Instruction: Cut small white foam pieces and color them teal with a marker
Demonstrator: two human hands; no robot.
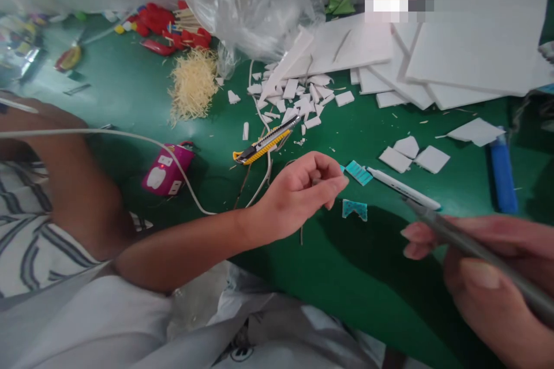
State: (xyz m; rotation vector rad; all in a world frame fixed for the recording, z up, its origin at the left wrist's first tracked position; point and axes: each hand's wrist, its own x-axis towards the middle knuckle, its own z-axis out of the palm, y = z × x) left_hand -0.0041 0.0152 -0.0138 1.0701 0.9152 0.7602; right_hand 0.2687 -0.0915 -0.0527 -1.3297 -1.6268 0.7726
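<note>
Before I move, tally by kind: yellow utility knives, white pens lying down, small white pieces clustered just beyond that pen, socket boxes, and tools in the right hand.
Yellow utility knife: 1
White pen: 1
Small white pieces: 3
Magenta socket box: 1
Grey pen-like tool, right hand: 1
Total: 7

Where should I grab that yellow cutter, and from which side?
Probably best by the yellow cutter's rear half, around the black slider, pinched across its long edges. Come from the near left: it lies slantwise, with that end towards you, while its metal tip points away into the white foam scraps, so fingers stay clear of the tip.
</note>
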